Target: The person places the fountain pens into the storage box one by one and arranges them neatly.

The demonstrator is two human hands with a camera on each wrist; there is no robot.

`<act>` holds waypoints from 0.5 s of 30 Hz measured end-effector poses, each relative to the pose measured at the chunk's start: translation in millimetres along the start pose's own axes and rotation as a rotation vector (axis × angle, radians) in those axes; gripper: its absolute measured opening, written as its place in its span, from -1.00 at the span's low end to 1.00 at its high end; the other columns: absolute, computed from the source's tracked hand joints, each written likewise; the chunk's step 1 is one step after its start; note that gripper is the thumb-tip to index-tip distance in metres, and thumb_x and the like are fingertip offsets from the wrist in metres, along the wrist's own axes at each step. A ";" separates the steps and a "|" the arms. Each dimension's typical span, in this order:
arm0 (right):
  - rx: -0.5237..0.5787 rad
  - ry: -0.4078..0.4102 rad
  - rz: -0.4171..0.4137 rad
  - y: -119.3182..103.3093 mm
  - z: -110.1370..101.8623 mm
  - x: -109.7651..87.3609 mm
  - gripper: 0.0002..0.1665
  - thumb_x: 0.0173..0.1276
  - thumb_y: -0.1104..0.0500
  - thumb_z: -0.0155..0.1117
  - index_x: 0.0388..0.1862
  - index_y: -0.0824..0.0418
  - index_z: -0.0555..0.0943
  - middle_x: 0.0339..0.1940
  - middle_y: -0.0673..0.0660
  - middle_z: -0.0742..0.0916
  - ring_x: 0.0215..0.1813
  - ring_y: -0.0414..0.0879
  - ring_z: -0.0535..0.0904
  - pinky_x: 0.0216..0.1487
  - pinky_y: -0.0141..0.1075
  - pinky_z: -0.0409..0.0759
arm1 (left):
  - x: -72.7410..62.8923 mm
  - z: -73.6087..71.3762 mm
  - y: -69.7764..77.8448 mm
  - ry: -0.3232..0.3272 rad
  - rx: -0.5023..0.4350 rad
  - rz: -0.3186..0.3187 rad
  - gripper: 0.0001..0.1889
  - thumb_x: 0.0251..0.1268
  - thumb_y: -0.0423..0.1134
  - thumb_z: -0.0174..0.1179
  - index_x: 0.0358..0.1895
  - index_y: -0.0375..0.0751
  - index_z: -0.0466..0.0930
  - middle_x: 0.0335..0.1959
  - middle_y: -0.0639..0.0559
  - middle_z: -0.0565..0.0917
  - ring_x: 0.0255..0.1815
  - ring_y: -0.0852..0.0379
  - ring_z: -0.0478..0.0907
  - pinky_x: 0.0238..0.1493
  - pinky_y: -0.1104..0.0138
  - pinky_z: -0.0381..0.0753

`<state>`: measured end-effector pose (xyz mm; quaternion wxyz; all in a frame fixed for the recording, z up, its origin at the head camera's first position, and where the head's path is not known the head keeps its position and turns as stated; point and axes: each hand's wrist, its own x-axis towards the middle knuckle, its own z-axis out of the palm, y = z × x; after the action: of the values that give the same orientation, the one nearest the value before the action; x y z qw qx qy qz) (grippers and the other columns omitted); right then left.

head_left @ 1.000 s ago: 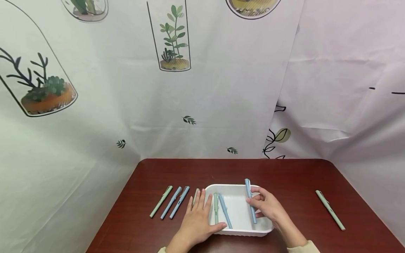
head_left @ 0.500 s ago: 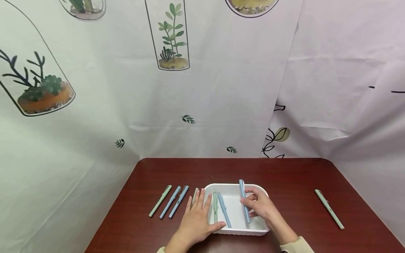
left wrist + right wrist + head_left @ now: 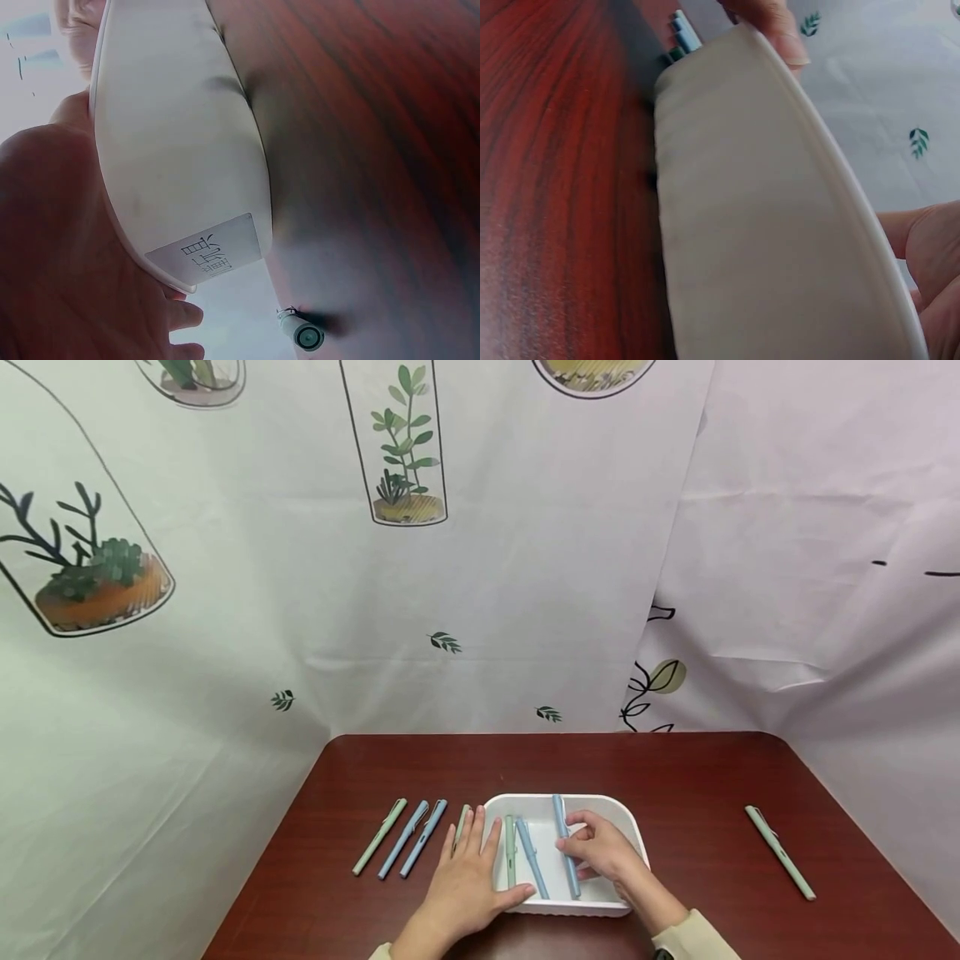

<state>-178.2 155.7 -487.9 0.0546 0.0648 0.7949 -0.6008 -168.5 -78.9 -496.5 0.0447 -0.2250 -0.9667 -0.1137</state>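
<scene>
Head view, left hand [image 3: 467, 883]: my fingers spread straight at the left edge of the tray [image 3: 547, 845].
Right hand [image 3: 600, 852]: I pinch a blue pen [image 3: 560, 817] over the tray.
Inside: a green pen [image 3: 511, 852], a second blue pen [image 3: 528, 850].
Table [image 3: 690, 777]: four pens [image 3: 403, 841] left, a lone pen [image 3: 780, 853] right.
Behind: printed cloth [image 3: 495, 585].

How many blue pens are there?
4: two blue pens on the table, left of the tray; a third pen inside it; a fourth pen in the right hand. The left hand may hide others.
</scene>
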 end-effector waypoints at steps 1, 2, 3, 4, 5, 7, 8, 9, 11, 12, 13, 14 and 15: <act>0.000 -0.009 0.004 0.4 1.0 -0.1 -0.48 0.18 0.35 0.46 0.12 0.41 0.52 -0.40 0.14 0.63 -0.45 -0.08 0.57 -0.52 -0.20 0.67 | 0.2 -0.2 0.2 -0.002 -0.003 0.000 0.12 0.15 0.60 0.02 0.58 -0.19 0.19 0.63 -0.29 0.06 0.65 -0.25 -0.06 0.55 -0.17 0.02; -0.001 -0.018 0.007 1.0 2.0 0.1 -0.47 0.17 0.36 0.46 0.11 0.41 0.52 -0.40 0.14 0.63 -0.45 -0.08 0.58 -0.52 -0.20 0.68 | 0.5 -0.4 0.4 -0.004 -0.008 -0.001 0.11 0.16 0.58 0.04 0.58 -0.19 0.19 0.63 -0.29 0.06 0.65 -0.25 -0.06 0.55 -0.17 0.02; -0.006 -0.028 0.010 1.3 3.1 0.3 -0.47 0.17 0.37 0.46 0.11 0.41 0.51 -0.39 0.15 0.62 -0.46 -0.08 0.58 -0.52 -0.20 0.68 | 0.7 -0.4 0.6 -0.005 -0.012 -0.002 0.11 0.16 0.58 0.05 0.58 -0.19 0.19 0.63 -0.29 0.05 0.65 -0.25 -0.06 0.55 -0.17 0.01; -0.009 -0.037 0.016 1.7 4.4 0.7 -0.47 0.16 0.38 0.45 0.12 0.42 0.50 -0.38 0.15 0.62 -0.46 -0.08 0.59 -0.51 -0.19 0.68 | 0.9 -0.5 0.7 -0.008 -0.017 -0.004 0.10 0.16 0.57 0.06 0.58 -0.19 0.18 0.63 -0.29 0.05 0.65 -0.25 -0.07 0.55 -0.17 0.01; -0.011 -0.046 0.020 1.9 5.5 0.9 -0.46 0.16 0.38 0.45 0.11 0.42 0.49 -0.37 0.16 0.62 -0.46 -0.08 0.59 -0.50 -0.18 0.69 | 0.9 -0.7 0.9 -0.012 -0.024 -0.006 0.10 0.16 0.56 0.07 0.58 -0.19 0.18 0.63 -0.29 0.05 0.65 -0.25 -0.07 0.55 -0.17 0.00; -0.016 -0.060 0.023 2.5 7.5 1.5 -0.46 0.14 0.40 0.44 0.10 0.44 0.48 -0.37 0.16 0.62 -0.46 -0.07 0.61 -0.49 -0.17 0.69 | 0.7 -0.6 0.9 -0.015 -0.030 -0.008 0.10 0.17 0.56 0.06 0.58 -0.20 0.18 0.63 -0.30 0.05 0.65 -0.25 -0.08 0.55 -0.17 -0.01; -0.021 -0.064 0.026 2.6 8.4 1.7 -0.47 0.14 0.40 0.44 0.09 0.44 0.48 -0.36 0.17 0.62 -0.46 -0.07 0.61 -0.49 -0.17 0.70 | 0.5 -0.8 1.0 -0.017 -0.034 -0.009 0.10 0.17 0.57 0.06 0.58 -0.20 0.18 0.63 -0.30 0.05 0.65 -0.25 -0.08 0.55 -0.17 -0.01; -0.027 -0.066 0.028 2.6 9.4 1.9 -0.47 0.13 0.40 0.45 0.08 0.44 0.48 -0.36 0.17 0.62 -0.45 -0.07 0.62 -0.49 -0.17 0.70 | 0.2 -0.8 0.9 -0.018 -0.038 -0.009 0.11 0.17 0.57 0.05 0.58 -0.20 0.18 0.63 -0.30 0.05 0.65 -0.25 -0.08 0.55 -0.18 -0.01; -0.037 -0.069 0.032 2.8 10.9 2.3 -0.49 0.12 0.40 0.45 0.05 0.44 0.48 -0.36 0.17 0.62 -0.46 -0.07 0.62 -0.49 -0.17 0.70 | -0.2 -1.2 0.8 -0.019 -0.048 -0.007 0.11 0.17 0.57 0.05 0.58 -0.21 0.18 0.63 -0.30 0.04 0.65 -0.25 -0.08 0.55 -0.18 -0.01; -0.042 -0.070 0.035 2.9 11.6 3.0 -0.49 0.12 0.40 0.46 0.04 0.44 0.49 -0.36 0.17 0.63 -0.46 -0.07 0.63 -0.49 -0.17 0.71 | -0.3 -1.6 0.8 -0.017 -0.048 -0.005 0.11 0.17 0.57 0.05 0.58 -0.22 0.19 0.63 -0.30 0.04 0.65 -0.25 -0.08 0.55 -0.18 -0.01; -0.047 -0.067 0.040 2.5 12.3 3.6 -0.50 0.12 0.39 0.46 0.03 0.43 0.49 -0.35 0.17 0.63 -0.46 -0.07 0.63 -0.49 -0.17 0.71 | -0.4 -1.9 0.8 -0.017 -0.052 -0.004 0.11 0.16 0.57 0.05 0.58 -0.22 0.19 0.63 -0.30 0.03 0.65 -0.25 -0.08 0.55 -0.18 -0.01; -0.054 -0.066 0.044 2.4 12.7 4.4 -0.50 0.12 0.39 0.47 0.03 0.43 0.50 -0.35 0.17 0.63 -0.46 -0.07 0.63 -0.49 -0.18 0.71 | -0.4 -2.3 1.0 -0.015 -0.053 -0.001 0.11 0.16 0.57 0.05 0.58 -0.22 0.19 0.63 -0.30 0.03 0.65 -0.26 -0.07 0.55 -0.18 0.00; -0.061 -0.060 0.050 2.2 13.1 5.0 -0.51 0.12 0.39 0.47 0.02 0.42 0.50 -0.35 0.17 0.63 -0.46 -0.07 0.63 -0.49 -0.19 0.71 | -0.1 -2.3 1.0 -0.012 -0.053 0.002 0.11 0.16 0.57 0.05 0.57 -0.23 0.19 0.63 -0.31 0.03 0.64 -0.26 -0.07 0.54 -0.19 0.00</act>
<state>-182.7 143.8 -494.3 0.0953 0.0651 0.8088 -0.5766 -167.8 -78.6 -494.1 0.0331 -0.2277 -0.9633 -0.1380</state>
